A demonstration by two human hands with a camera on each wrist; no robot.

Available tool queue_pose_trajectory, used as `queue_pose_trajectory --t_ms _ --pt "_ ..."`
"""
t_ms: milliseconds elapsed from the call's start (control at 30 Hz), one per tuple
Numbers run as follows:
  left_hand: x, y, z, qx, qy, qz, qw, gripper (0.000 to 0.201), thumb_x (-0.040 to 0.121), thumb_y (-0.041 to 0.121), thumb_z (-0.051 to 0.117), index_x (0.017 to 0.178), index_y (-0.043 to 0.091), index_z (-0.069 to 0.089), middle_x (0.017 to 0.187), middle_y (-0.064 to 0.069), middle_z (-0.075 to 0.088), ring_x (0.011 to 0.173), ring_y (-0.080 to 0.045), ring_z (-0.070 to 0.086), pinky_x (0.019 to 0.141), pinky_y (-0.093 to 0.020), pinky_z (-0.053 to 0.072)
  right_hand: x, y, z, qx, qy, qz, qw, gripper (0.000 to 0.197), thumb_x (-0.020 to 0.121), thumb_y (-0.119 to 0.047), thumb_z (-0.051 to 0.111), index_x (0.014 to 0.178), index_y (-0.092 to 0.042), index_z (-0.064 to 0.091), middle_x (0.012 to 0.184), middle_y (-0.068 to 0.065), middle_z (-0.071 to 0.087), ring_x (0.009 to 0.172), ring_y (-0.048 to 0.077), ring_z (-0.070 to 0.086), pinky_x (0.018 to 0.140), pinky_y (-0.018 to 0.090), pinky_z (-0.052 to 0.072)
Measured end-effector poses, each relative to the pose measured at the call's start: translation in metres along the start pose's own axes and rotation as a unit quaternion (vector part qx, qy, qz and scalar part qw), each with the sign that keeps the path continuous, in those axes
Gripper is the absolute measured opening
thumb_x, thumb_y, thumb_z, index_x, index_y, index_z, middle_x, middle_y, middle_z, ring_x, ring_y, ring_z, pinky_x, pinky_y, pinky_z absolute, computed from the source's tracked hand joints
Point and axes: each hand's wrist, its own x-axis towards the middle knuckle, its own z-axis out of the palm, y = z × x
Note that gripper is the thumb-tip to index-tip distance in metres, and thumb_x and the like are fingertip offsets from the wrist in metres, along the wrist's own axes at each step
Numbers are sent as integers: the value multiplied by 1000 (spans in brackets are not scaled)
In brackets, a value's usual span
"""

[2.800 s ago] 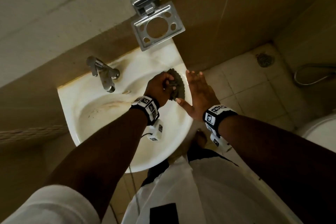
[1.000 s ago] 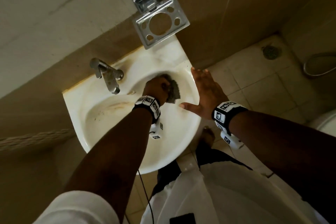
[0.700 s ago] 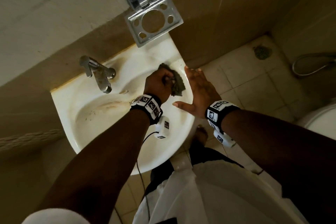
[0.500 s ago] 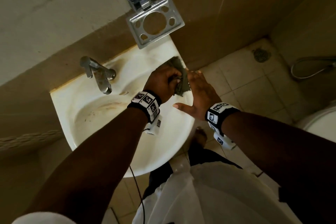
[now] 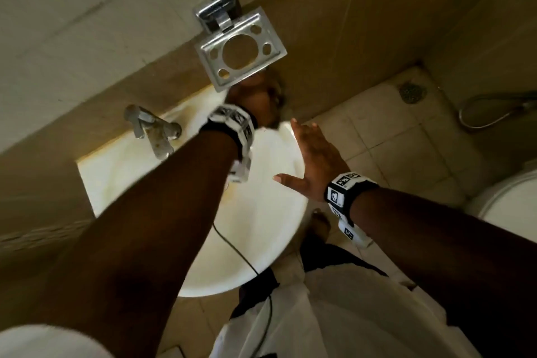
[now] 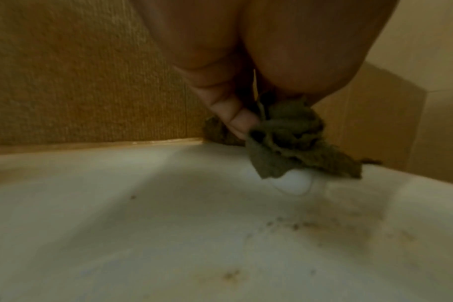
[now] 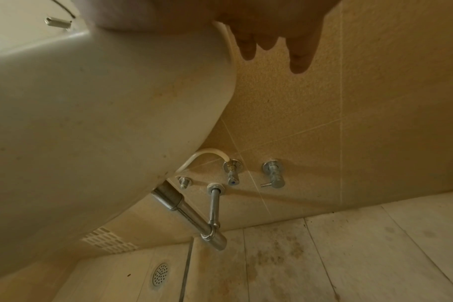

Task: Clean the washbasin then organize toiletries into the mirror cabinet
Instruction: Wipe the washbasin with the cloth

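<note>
left hand has moved from the bowl's right side up to the basin back corner under the holder, fingers bunched around the cloth for scrubbing. right hand, fingers spread flat, braces the rim.

Washbasin against wall; tap on back edge, left of middle. Metal holder on wall above back right corner. Left hand with cloth at back right corner, under holder. Right hand on right rim. Drain pipe beneath washbasin. Toilet far right.
</note>
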Motion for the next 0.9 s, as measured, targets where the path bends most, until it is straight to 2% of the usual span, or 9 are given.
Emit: queue_pose_trajectory --t_ms 133,200,333,400,500,567,667,767,900 --pt "-26 7 6 -32 -27 53 998 17 74 20 67 91 20 72 114 -3 65 98 -26 61 87 -40 53 0 0 0 2 -6 1 1000 121 72 -91 46 158 -29 -12 168 0 6 155 27 0 116 56 30" --pt "-24 -14 0 -171 32 -13 985 16 74 22 69 89 21 74 99 -12 66 88 -29 61 84 -48 50 0 0 -1 1 -8 0 1000 121 71 -91 46 158 -31 -14 168 0 5 155 26 0 117 57 30" --pt "-32 -55 -19 -72 34 -245 966 35 88 25 67 119 9 69 116 -22 68 107 -38 66 91 -45 54 -1 0 -1 11 -5 0 1000 120 71 -91 47 157 -35 -15 168 0 6 155 27 1 117 57 29" --pt "-42 -61 -18 -93 84 -267 956 33 86 38 64 109 15 70 105 -16 73 97 -35 70 86 -44 58 -1 0 -1 12 -3 -1 1000 120 71 -91 47 157 -35 -16 168 0 7 155 27 2 116 57 30" --pt "-45 -42 -10 -191 151 -256 936 23 82 43 59 85 22 68 84 -3 74 82 -28 73 76 -44 62 -2 1 -2 16 -2 -1 1000 119 72 -90 48 157 -35 -15 168 -1 6 155 27 3 117 56 30" --pt "-48 -17 -3 -192 94 -217 952 10 88 23 63 88 18 72 91 -4 75 86 -25 72 78 -42 61 -2 0 -3 15 -8 -4 1000 118 72 -89 48 157 -35 -15 168 -2 5 155 26 2 116 57 30" --pt "-56 7 22 -145 40 -114 982 16 89 23 57 90 24 73 97 2 74 92 -22 68 88 -39 56 -1 -2 -3 18 -8 -5 1000 118 72 -89 46 157 -35 -14 168 -1 6 155 26 2 116 58 30" --pt "-71 -25 51 -52 -7 -128 990 23 96 28 52 108 23 70 114 -4 70 104 -28 65 94 -40 52 -1 0 -3 20 -6 -6 1000 118 72 -90 45 157 -35 -15 168 -1 5 155 27 2 115 58 30" --pt "-95 -62 67 -1 21 -171 985 23 95 34 51 104 25 70 105 1 70 95 -26 63 84 -36 46 -2 1 -2 16 -6 -5 1000 118 72 -90 46 157 -34 -14 168 -3 3 155 27 2 115 59 31"
